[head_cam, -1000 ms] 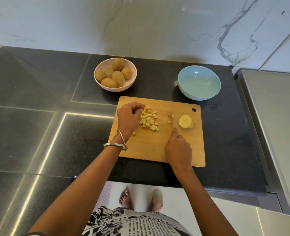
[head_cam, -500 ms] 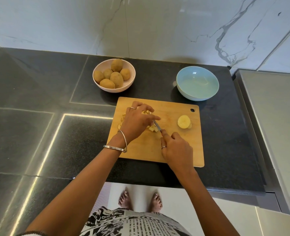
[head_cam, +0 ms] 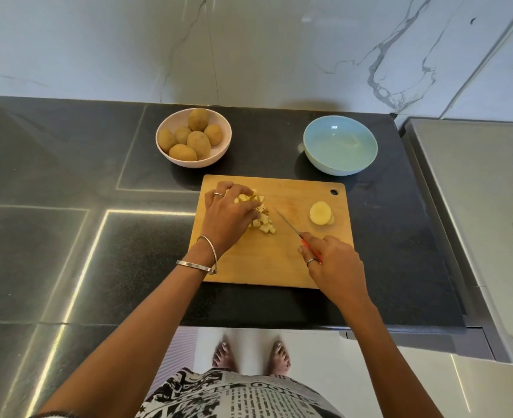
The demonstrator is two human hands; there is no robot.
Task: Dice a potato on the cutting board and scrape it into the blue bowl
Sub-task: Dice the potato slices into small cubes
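Left hand lies over the pile of diced potato on the cutting board, fingers curved down around the pile's 9 o'clock side and touching the cubes. Right hand grips the red handle of a knife, fingers closed round it; the blade points toward 10 o'clock, its tip just beside the dice, and whether it touches the board cannot be told. Both hands are apart, one at each side of the board's middle.

Uncut potato piece, cut face up, rests on the board at 3 o'clock from the dice, near the hanging hole. Blue bowl stands on the black bench at 1 o'clock from the board, close to its far right corner but not touching; no potato shows inside it. Pink bowl holding six whole potatoes stands at 11 o'clock from the board, well apart from the blue bowl.

Two bangles circle the left wrist. Each hand carries a ring.
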